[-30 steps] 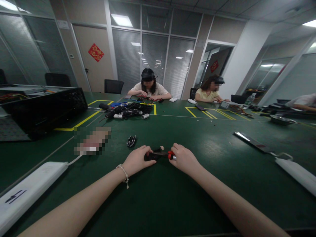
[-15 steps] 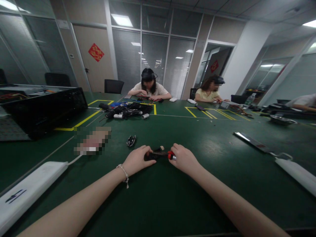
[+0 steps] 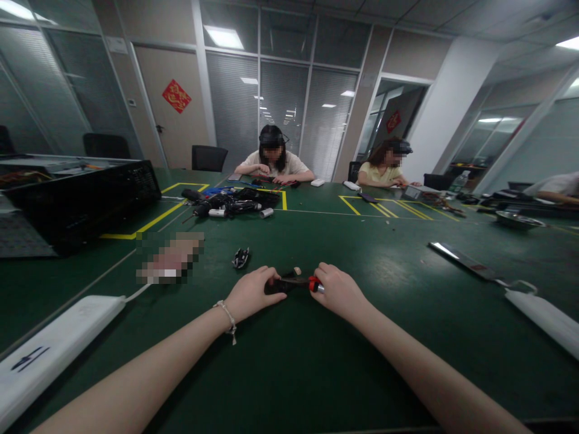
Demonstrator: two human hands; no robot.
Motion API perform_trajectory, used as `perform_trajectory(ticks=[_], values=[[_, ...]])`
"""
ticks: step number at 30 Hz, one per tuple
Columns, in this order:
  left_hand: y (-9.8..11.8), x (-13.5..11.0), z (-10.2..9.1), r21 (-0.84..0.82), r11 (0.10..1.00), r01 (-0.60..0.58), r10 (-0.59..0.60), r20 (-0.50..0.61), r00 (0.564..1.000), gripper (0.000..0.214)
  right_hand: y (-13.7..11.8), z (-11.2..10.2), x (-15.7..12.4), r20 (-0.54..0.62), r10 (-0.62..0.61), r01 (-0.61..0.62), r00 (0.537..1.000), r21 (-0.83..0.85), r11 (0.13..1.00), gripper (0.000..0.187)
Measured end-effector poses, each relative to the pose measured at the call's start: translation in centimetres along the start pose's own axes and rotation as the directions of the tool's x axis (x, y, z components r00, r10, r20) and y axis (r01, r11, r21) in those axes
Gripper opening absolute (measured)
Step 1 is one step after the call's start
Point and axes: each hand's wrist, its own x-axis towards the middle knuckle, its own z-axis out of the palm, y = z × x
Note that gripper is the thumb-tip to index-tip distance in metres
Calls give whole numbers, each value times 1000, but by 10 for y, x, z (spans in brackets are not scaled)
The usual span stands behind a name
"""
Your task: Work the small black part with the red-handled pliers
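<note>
My left hand [image 3: 253,290] is closed on a small black piece [image 3: 274,287], its thumb and fingers around the near end. My right hand [image 3: 338,289] grips red-handled pliers [image 3: 313,284], whose dark metal jaws point left and meet the black piece between my hands. What exactly the jaws bite on is too small to tell. Just behind the jaws shows a small pale bit [image 3: 297,270]. Farther left, a small black-and-silver part [image 3: 240,258] lies on the green table [image 3: 307,367].
Dark parts with cables and silver cylinders form a heap [image 3: 235,200] ahead. A large black case [image 3: 90,208] stands at left. White power banks [image 3: 58,331] with phones [image 3: 461,260] lie on both sides. A metal bowl [image 3: 518,220] sits at right. Several people work across the table.
Almost nothing differs. The pliers and my right hand have shifted very slightly to the right; my left hand stays in place on the black piece.
</note>
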Motion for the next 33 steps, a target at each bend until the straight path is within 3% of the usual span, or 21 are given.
perform_trajectory(ticks=[33], values=[[0,0,0,3,1000,-15,15,-11,1000,31,1,1,0,-15,-13,13,1000,-2,1000,21]])
